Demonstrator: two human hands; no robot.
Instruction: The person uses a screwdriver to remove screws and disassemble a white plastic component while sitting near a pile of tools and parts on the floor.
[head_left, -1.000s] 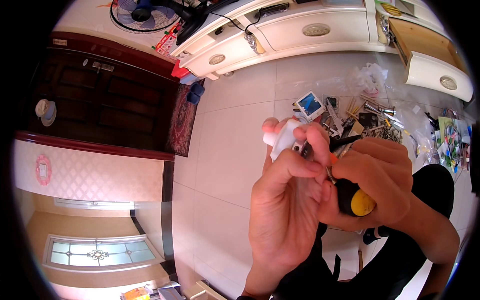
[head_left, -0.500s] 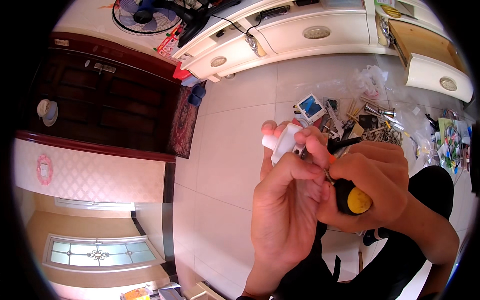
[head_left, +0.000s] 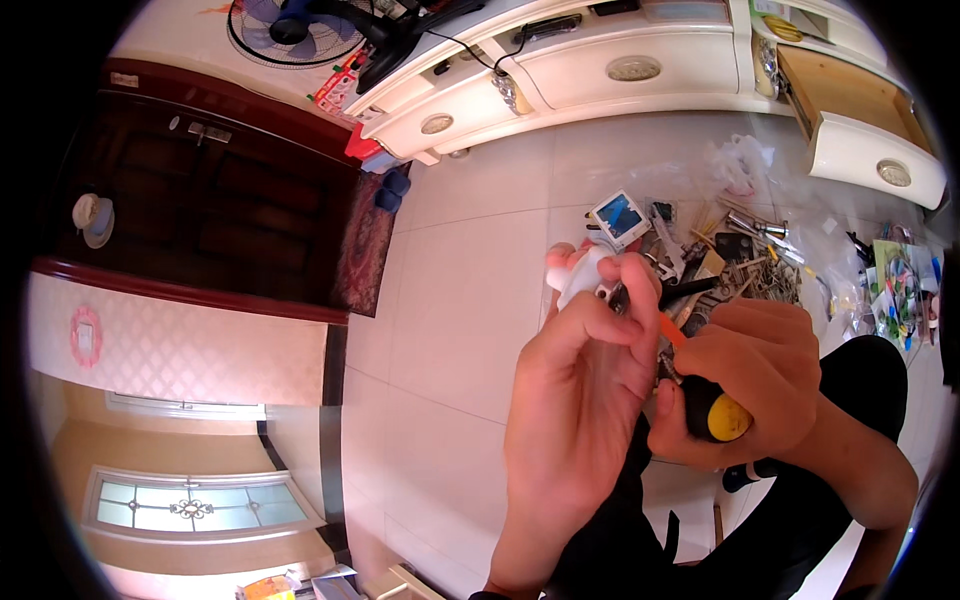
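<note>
My left hand (head_left: 575,390) is raised over the floor, fingers curled and closed on a small white plastic part (head_left: 582,280) with a rounded stub and a bit of metal at its near side. Close on its right, my right hand (head_left: 750,375) is wrapped round a hand tool (head_left: 729,417) whose black handle ends in a yellow cap. An orange piece (head_left: 672,330) and some metal show between the two hands. The tool's working end is hidden by my fingers, so its exact kind is unclear.
Beyond my hands a pile of screws and metal bits (head_left: 770,282) lies on the tiled floor, with a white-framed box (head_left: 621,217) beside it. Plastic bags (head_left: 742,165) and a colourful heap of packets (head_left: 905,290) are farther right. A drawer (head_left: 875,160) stands pulled out of the white cabinet.
My right hand has shifted slightly right and down with the tool. My left hand has moved a little right and tilted the white part; the gap between the hands is wider.
</note>
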